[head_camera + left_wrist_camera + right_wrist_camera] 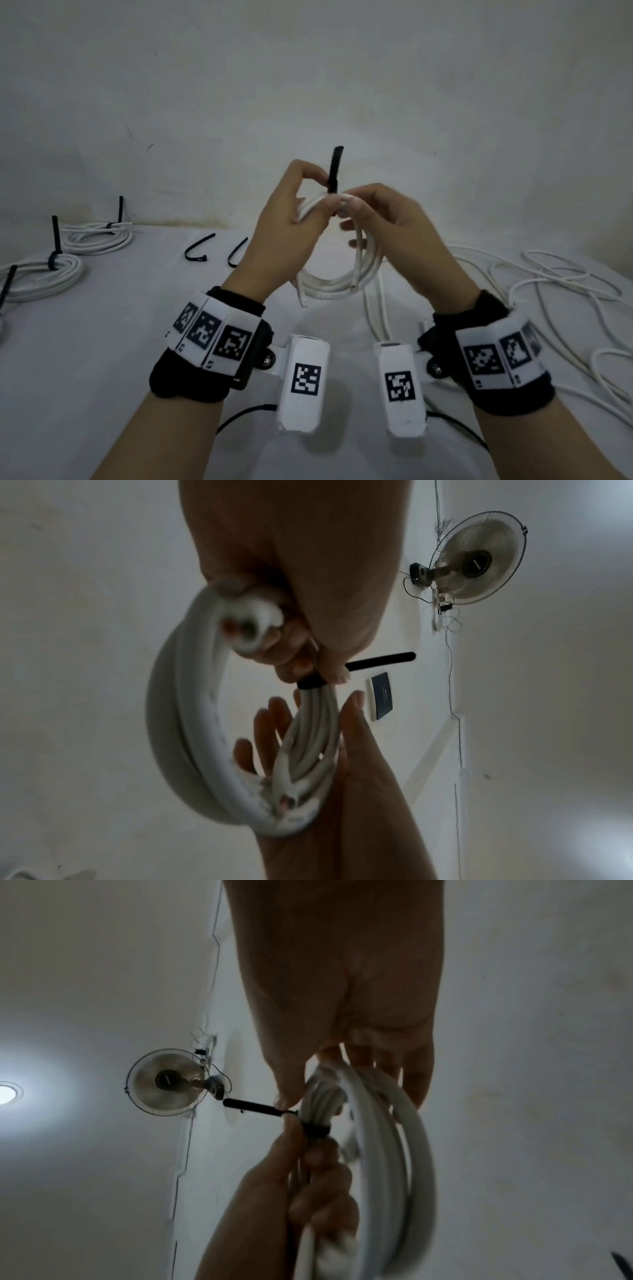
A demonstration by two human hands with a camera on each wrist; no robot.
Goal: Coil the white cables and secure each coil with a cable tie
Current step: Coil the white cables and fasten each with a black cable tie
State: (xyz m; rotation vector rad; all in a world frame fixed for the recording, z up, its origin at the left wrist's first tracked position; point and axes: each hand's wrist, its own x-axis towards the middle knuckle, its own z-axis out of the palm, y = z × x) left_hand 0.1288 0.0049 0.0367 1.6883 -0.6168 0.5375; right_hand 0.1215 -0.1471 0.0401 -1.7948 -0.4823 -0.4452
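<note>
A: Which step is the person on?

B: Cinching, by the look of it. The white cable coil (pixel 337 274) is held up above the table (pixel 102 342), in front of the chest, and a black cable tie (pixel 335 171) is already looped round the top of the bundle with its tail standing straight up.

A: And the hands?

B: The left hand (pixel 287 222) curls round the coil just left of the tie, thumb and forefinger closed at the tie's base. The right hand (pixel 383 226) pinches the bundled strands just right of the tie between thumb and forefinger; its other fingers are spread loosely behind the loop. The left wrist view shows the band wrapped snug around the gathered strands.

A: So what does the next move call for?

B: Probably a firm pull on the tail while the other hand keeps the strands pressed together, so no turn slips out. Whether the tie is fully tight cannot be told from here.

A: Much left after that?

B: Tied coils (pixel 65 270) sit at the far left, spare ties (pixel 198 248) lie behind the left hand, and loose cable (pixel 555 284) is sprawled on the right, so more coiling seems to remain.
</note>
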